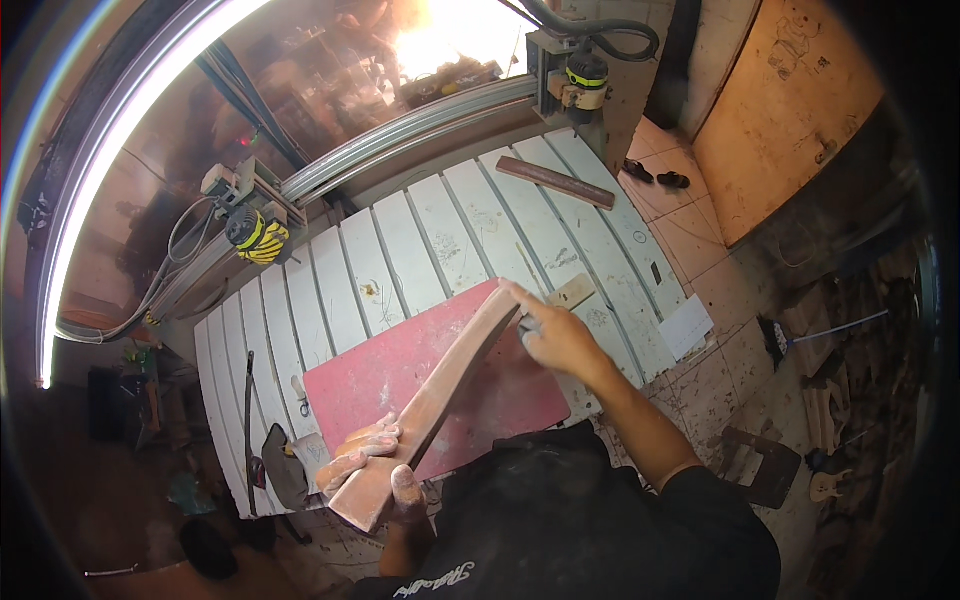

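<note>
A long, slightly curved reddish-brown wooden piece (436,395) slants over a red board (360,365), its wide squared end toward me and its narrow end away. Around the wide end, my left hand (364,456) is closed, fingers on the left edge and thumb at the right; pale dust coats them. At the narrow end, my right hand (562,340) rests its stretched index finger on the tip. The other fingers are curled, with something small and grey against them that I cannot make out.
The slatted white machine bed (440,225) holds a dark wooden bar (555,182) and a pale wooden block (571,291). Two tool heads, one at left (257,236) and one at right (586,80), hang on a metal rail (400,130). White paper (686,327) lies at the right edge.
</note>
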A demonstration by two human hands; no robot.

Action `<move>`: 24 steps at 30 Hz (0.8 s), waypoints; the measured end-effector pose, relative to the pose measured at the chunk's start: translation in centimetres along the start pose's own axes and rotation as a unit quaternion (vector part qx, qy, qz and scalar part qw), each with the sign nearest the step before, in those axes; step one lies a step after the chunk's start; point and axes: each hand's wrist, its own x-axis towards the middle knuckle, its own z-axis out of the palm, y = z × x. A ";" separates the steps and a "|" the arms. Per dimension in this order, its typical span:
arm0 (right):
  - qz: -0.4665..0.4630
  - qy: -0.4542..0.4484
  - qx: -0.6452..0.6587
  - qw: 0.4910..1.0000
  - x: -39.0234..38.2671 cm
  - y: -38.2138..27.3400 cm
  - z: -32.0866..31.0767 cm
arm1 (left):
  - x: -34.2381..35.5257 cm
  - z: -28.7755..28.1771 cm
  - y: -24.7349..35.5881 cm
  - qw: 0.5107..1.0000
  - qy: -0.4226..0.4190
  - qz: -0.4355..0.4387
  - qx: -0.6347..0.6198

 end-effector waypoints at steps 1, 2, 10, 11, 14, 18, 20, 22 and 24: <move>0.013 0.005 0.049 0.999 0.9 2.1 -0.1 | -0.1 0.4 -0.2 1.000 0.000 -0.004 -0.002; 0.015 0.003 0.104 0.994 1.9 3.6 0.6 | 0.2 0.2 0.1 1.000 0.006 -0.001 0.008; 0.234 -0.018 0.446 0.864 3.5 9.8 5.9 | 0.6 -2.5 -1.3 0.992 0.046 -0.014 0.113; 0.223 0.002 0.507 0.833 3.7 9.2 6.5 | 0.2 -2.9 -1.7 0.992 0.045 -0.012 0.116; 0.277 -0.053 0.573 0.769 5.2 8.1 7.4 | -0.4 -3.4 -2.4 0.976 0.064 -0.122 0.166; 0.312 -0.110 0.601 0.728 6.8 6.7 8.1 | -0.2 -3.6 -2.9 0.977 0.111 -0.147 0.108; 0.263 -0.137 0.654 0.695 6.9 5.6 7.8 | -0.6 -6.3 -4.5 0.988 0.072 -0.110 0.078; 0.255 -0.103 0.646 0.712 5.8 2.6 6.6 | -1.7 -11.5 -7.6 0.987 0.073 -0.043 0.134; 0.243 -0.041 0.641 0.727 3.8 0.8 4.4 | -0.3 -9.7 -5.7 0.983 0.122 -0.099 0.097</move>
